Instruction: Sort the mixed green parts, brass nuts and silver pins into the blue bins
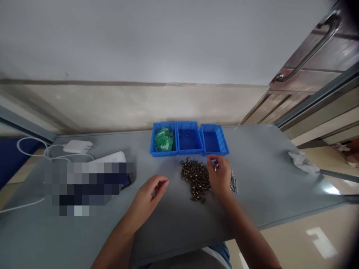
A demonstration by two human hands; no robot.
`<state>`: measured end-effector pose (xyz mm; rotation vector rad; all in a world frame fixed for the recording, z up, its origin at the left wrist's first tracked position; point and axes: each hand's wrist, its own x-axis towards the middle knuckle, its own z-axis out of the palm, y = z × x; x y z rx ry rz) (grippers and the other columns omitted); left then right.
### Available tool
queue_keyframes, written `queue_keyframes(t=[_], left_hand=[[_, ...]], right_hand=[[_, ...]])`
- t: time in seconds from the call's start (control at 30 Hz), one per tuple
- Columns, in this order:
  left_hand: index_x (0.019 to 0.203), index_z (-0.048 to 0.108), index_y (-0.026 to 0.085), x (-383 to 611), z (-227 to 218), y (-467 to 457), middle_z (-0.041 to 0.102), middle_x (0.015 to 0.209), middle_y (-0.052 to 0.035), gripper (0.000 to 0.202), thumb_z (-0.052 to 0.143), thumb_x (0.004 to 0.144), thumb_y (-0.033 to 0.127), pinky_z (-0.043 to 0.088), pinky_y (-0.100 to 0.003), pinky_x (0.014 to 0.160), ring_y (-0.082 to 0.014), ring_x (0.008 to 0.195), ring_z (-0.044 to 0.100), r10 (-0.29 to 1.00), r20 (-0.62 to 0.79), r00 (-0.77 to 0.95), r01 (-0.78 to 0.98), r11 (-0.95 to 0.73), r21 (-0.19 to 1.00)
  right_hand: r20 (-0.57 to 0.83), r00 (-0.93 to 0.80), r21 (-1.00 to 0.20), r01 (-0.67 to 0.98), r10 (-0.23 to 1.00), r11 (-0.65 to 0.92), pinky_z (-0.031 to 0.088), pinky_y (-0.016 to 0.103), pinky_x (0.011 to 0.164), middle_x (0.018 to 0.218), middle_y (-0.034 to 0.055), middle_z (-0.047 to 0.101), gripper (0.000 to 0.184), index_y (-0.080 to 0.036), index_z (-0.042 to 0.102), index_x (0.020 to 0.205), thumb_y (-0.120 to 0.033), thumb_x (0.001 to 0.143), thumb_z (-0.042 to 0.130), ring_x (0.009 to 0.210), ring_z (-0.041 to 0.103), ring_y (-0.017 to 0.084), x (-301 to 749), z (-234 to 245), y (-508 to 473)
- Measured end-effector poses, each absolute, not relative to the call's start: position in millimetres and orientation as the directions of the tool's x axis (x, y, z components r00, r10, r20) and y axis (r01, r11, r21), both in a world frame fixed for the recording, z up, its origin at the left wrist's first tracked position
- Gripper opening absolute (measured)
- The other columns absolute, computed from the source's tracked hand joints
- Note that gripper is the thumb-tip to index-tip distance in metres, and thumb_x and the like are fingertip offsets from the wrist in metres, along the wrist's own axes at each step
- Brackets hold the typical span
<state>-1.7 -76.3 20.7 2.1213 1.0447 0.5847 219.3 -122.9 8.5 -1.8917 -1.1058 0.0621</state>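
Across the middle of the tabletop (260,160), a heap of small brass-coloured metal pieces (196,178) is spread between the two hands. At its right edge, a small silvery part (215,165) is pinched in the fingers of the right hand (221,173); silvery rods (233,183) are laid just right of that hand. Left of the heap, the left hand (148,192) is held with its fingers curled and thumb close to forefinger; whether anything is gripped cannot be told. On the far side, green pieces (164,140) are held in the left blue bin (163,153).
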Motion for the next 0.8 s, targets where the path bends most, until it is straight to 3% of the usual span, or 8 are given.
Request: queue_keyframes(t=[0.13,0.57,0.67,0.8], left_hand=[[0.086,0.054,0.021,-2.3,17.9,-73.5,0.059,0.077,-0.0002,0.013,0.044,0.085,0.03,0.043,-0.02,0.051,-0.0125,0.065,0.055,0.838,0.049,0.543,0.546,-0.396,0.738],[0.087,0.053,0.021,-6.8,8.8,-66.6,0.059,0.078,0.0002,0.016,0.043,0.085,0.032,0.044,-0.021,0.059,-0.0125,0.068,0.056,0.85,-0.006,0.526,0.602,-0.367,0.709],[0.087,0.053,0.021,-4.7,9.5,-67.8,0.059,0.078,0.0008,0.016,0.042,0.085,0.033,0.044,-0.022,0.061,-0.0122,0.068,0.055,0.853,-0.031,0.521,0.611,-0.348,0.711],[0.086,0.052,0.021,-2.3,9.4,-69.2,0.057,0.077,0.0016,0.014,0.042,0.085,0.032,0.042,-0.021,0.06,-0.0115,0.068,0.053,0.837,-0.02,0.547,0.597,-0.374,0.71]], right_hand=[[0.333,0.687,-0.76,0.601,0.646,-0.248,0.038,0.03,0.066,0.077,0.0035,0.056,0.016,-0.017,0.059,0.085,-0.026,0.078,0.047,0.068,0.047,0.016,229.4,4.2,-127.2],[0.255,0.698,-0.801,0.54,0.669,-0.258,0.038,0.029,0.066,0.079,0.0029,0.058,0.017,-0.018,0.059,0.086,-0.027,0.079,0.048,0.069,0.048,0.015,233.5,-4.0,-133.1],[0.294,0.628,-0.763,0.608,0.72,-0.219,0.039,0.03,0.069,0.079,0.003,0.059,0.014,-0.018,0.06,0.083,-0.025,0.079,0.048,0.073,0.049,0.016,227.9,-0.9,-132.0],[0.272,0.379,-0.664,0.739,0.884,-0.112,0.036,0.033,0.078,0.085,0.0042,0.061,0.015,-0.02,0.063,0.085,-0.026,0.078,0.052,0.083,0.048,0.019,205.9,2.6,-124.8]])
